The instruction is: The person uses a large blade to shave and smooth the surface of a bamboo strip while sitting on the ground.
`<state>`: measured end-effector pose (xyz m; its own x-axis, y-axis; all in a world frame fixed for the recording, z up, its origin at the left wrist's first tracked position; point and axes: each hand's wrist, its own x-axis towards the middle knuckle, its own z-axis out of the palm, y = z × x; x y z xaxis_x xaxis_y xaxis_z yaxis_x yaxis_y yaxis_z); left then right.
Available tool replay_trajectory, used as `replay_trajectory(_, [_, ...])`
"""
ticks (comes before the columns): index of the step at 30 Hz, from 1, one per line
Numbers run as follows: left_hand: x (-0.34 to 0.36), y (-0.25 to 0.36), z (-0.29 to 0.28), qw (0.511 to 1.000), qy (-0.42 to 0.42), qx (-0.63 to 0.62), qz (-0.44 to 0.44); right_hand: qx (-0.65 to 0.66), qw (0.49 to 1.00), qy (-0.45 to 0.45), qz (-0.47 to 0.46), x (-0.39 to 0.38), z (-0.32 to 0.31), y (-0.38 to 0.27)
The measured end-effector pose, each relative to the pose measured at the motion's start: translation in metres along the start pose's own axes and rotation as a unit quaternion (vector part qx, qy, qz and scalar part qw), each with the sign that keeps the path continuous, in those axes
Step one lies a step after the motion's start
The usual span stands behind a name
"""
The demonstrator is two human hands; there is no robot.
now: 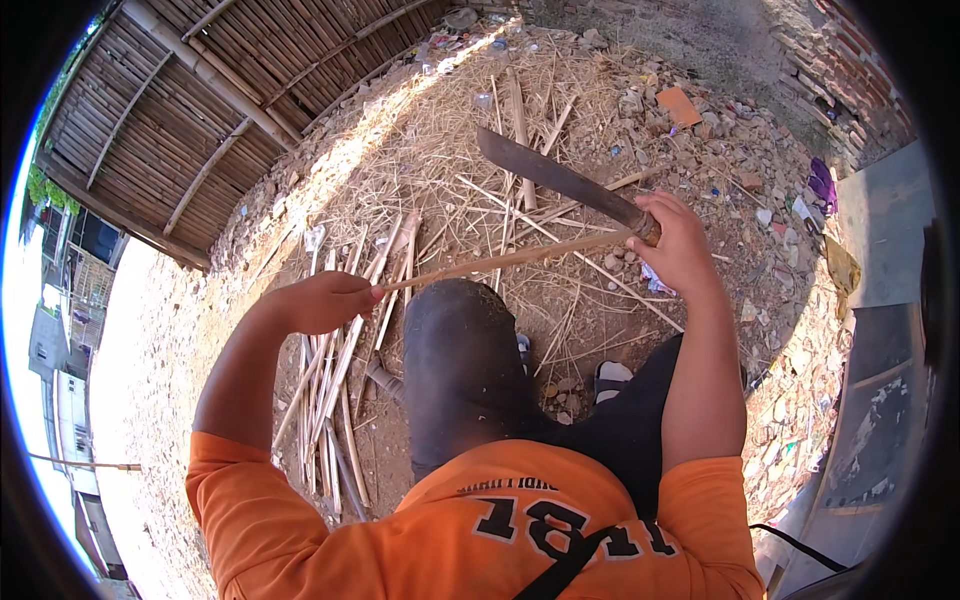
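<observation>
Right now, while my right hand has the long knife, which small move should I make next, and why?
I would probably lift the wooden strip slightly away from your knee before moving the knife: your left hand holds one end, your right hand grips the knife by the other end, and the strip appears to pass very near the knee.

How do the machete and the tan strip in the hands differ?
Colour: the machete has a dark blade; the tan strip is much lighter. Width: the machete's blade is broad; the tan strip is narrow. Pose: the machete slants out from the right hand; the tan strip spans between it and the left hand. Both are long.
</observation>
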<state>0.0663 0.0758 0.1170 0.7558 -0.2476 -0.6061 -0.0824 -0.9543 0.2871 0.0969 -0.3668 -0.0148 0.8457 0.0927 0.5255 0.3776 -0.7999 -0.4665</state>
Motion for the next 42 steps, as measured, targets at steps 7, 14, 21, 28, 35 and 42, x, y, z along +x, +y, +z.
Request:
replay_trajectory(7, [0.029, -0.036, 0.108, 0.83, -0.154, -0.536, 0.025, 0.065, 0.962, -0.217, 0.153, 0.004, 0.001, -0.059])
replay_trajectory(14, [0.04, -0.007, 0.151, 0.709, -0.094, -0.699, 0.018, 0.159, 0.963, -0.217, -0.032, -0.01, 0.038, -0.084])
replay_trajectory(21, [0.052, 0.003, 0.16, 0.725, 0.013, -0.688, -0.021, 0.065, 0.968, -0.223, -0.094, -0.019, 0.067, -0.086])
replay_trajectory(28, [0.054, 0.003, 0.163, 0.736, -0.002, -0.677, 0.008, -0.001, 0.983, -0.163, -0.085, -0.018, 0.065, -0.075])
replay_trajectory(35, [0.056, 0.0, 0.157, 0.709, 0.028, -0.704, -0.01, 0.039, 0.982, -0.135, -0.126, -0.012, 0.053, -0.072])
replay_trajectory(42, [0.047, -0.007, 0.14, 0.68, 0.044, -0.732, 0.005, 0.019, 0.99, -0.142, 0.0, 0.003, 0.013, -0.051])
